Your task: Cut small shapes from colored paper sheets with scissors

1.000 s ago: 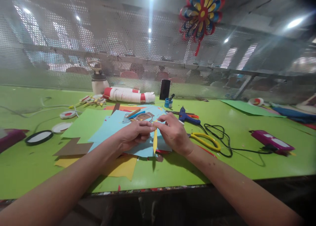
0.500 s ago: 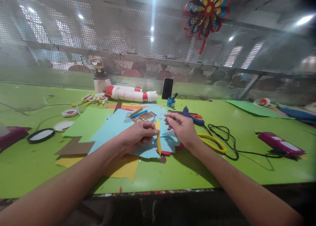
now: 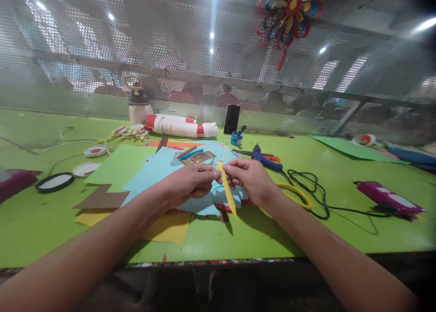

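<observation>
A narrow yellow paper strip (image 3: 229, 196) with a pointed lower end hangs between my hands, tilted down to the right. My left hand (image 3: 194, 181) pinches it near its upper part. The fingers of my right hand (image 3: 250, 178) are closed on its top end. Beneath the hands lie light blue paper sheets (image 3: 146, 178), partly hidden by my left arm. Just beyond them are a wooden-handled tool (image 3: 186, 151), a blue pen-like tool (image 3: 191, 154) and a thin ring (image 3: 202, 157).
A blue glue gun (image 3: 265, 160) with a black cable lies right of my hands, near yellow-handled scissors (image 3: 296, 195). A purple power strip (image 3: 388, 197) is farther right. Behind stand a blue jar (image 3: 236, 138), a phone (image 3: 232, 119) and white-and-red paper tubes (image 3: 180, 126). Green paper (image 3: 116, 164) lies left.
My right hand has come in from the right and taken hold of the strip's top end. The strip now slants more, its lower tip swung to the right.
</observation>
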A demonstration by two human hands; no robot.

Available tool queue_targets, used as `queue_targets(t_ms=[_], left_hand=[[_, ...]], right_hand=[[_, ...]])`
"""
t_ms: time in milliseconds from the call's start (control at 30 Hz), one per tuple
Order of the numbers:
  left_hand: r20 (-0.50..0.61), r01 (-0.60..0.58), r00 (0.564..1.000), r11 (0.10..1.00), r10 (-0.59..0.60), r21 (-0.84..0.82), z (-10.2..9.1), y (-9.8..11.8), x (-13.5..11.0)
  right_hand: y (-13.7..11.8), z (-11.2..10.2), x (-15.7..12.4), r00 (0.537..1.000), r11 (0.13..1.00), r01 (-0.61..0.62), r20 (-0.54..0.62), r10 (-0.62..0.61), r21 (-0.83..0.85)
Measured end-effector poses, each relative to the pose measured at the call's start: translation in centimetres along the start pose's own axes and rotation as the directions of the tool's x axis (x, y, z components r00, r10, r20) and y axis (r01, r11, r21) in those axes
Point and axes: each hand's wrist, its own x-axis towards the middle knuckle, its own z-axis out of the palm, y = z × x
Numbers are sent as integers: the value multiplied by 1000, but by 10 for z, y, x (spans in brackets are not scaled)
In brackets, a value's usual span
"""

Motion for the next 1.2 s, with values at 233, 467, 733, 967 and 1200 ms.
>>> queue_targets(t_ms=[233, 467, 733, 967, 1200], left_hand=[[-334, -80, 931, 974, 149, 213, -21, 12, 4], [-337, -44, 876, 751, 346, 659, -39, 22, -8], [122, -200, 920, 177, 372, 964, -39, -27, -39], [311, -305, 896, -70, 317, 950, -27, -30, -42], [345, -335, 886, -87, 309, 938, -27, -33, -40]], right_hand=[[4, 7, 6, 993, 995, -93, -70, 95, 33], [5, 34, 14, 983, 982, -144, -130, 128, -124], [28, 40, 26, 953, 837, -301, -178, 245, -457], [24, 37, 34, 924, 758, -373, -141, 355, -535], [2, 34, 31, 915, 793, -384, -84, 393, -473]])
